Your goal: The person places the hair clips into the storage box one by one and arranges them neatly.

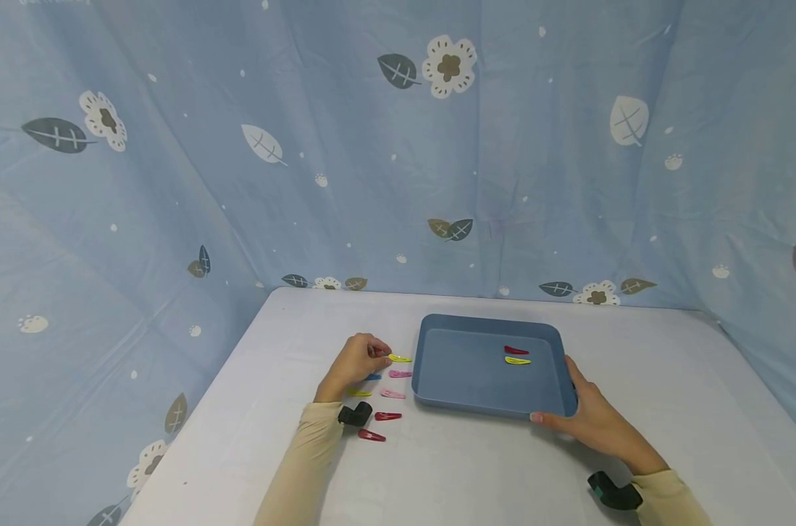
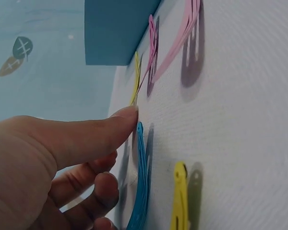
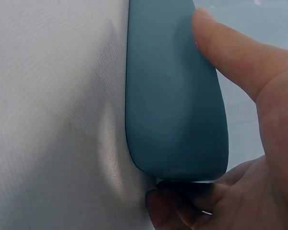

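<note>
Off the left edge of the tray [image 1: 464, 376], L hand [image 1: 357, 361] has thumb + finger nearly together, apparently pinching one end of a yellow clip [image 1: 402, 359]. Clip's just right of L hand (nearer one), long axis approx. L–R, pointing at that edge. R hand [image 1: 597, 416] grips tray's near-right corner. L index tip's hidden behind thumb; blue clip [image 1: 374, 377] part-covered.
</note>
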Demonstrator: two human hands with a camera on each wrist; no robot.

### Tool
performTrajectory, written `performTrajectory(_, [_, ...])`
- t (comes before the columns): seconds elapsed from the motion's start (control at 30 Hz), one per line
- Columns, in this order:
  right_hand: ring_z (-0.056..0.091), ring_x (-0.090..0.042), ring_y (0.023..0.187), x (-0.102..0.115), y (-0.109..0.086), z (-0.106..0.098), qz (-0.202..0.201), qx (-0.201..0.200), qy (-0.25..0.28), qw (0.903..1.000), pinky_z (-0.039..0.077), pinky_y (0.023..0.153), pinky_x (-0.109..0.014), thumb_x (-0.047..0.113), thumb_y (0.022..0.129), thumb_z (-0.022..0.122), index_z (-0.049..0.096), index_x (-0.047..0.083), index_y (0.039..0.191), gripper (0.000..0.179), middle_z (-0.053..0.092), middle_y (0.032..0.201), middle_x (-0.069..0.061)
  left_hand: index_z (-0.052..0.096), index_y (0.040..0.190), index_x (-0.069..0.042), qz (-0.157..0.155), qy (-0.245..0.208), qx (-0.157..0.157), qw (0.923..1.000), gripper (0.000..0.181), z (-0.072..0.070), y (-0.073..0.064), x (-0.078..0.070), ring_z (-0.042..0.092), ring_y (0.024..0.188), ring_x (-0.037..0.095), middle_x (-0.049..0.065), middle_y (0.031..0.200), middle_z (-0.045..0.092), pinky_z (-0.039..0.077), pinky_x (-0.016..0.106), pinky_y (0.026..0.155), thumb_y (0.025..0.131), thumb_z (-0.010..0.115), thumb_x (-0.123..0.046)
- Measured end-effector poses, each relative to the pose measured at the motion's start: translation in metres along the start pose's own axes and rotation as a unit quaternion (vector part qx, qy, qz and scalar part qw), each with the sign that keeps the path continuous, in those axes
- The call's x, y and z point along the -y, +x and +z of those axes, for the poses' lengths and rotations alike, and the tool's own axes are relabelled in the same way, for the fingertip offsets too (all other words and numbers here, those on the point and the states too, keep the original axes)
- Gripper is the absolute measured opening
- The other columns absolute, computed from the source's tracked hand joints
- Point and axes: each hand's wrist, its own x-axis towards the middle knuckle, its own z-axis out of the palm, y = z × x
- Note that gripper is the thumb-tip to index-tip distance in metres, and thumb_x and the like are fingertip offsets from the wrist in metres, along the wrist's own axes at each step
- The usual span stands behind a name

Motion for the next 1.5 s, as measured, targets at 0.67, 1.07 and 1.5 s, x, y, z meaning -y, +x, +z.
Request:
performTrajectory(0.67, [0.041, -0.065, 0.137, 0.0001, 0.0001, 0.0008, -0.014, -0.004, 0.006, 0.9999, 0.045, 0.099, -0.070, 0.043, 0.086, 0.081, -0.009, -0.007, 0.161, 0.128, 0.025, 0.158, -0.045, 0.080, 0.098, -0.009, 0.005, 0.015, 0.005, 0.9999, 0.009, -0.0008, -0.0007, -0.0021, 0.054, 0.080, 0.015, 0.002, 0.088, 0.066, 0.047, 0.030, 0.075, 0.090, 0.080, -0.011])
performTrajectory(1.07, [0.037, -0.065, 0.140, -0.0003, 0.0010, 0.0005, 0.000, 0.004, -0.001, 1.0000, 0.043, 0.101, -0.072, 0.045, 0.086, 0.081, -0.011, -0.007, 0.161, 0.130, 0.022, 0.160, -0.045, 0.080, 0.101, -0.010, 0.002, 0.019, 0.017, 0.9997, 0.010, 0.0004, 0.0011, -0.0006, 0.055, 0.080, 0.015, 0.001, 0.089, 0.066, 0.047, 0.031, 0.074, 0.091, 0.080, -0.013])
performTrajectory(1.5, [0.040, -0.064, 0.138, -0.0003, 0.0007, 0.0016, -0.008, -0.005, -0.004, 0.9999, 0.045, 0.099, -0.071, 0.047, 0.085, 0.082, -0.009, -0.005, 0.162, 0.130, 0.026, 0.159, -0.044, 0.080, 0.101, -0.013, -0.010, 0.018, 0.008, 0.9998, 0.011, -0.0016, 0.0007, -0.0009, 0.055, 0.081, 0.016, 0.000, 0.088, 0.064, 0.047, 0.031, 0.075, 0.091, 0.080, -0.016])
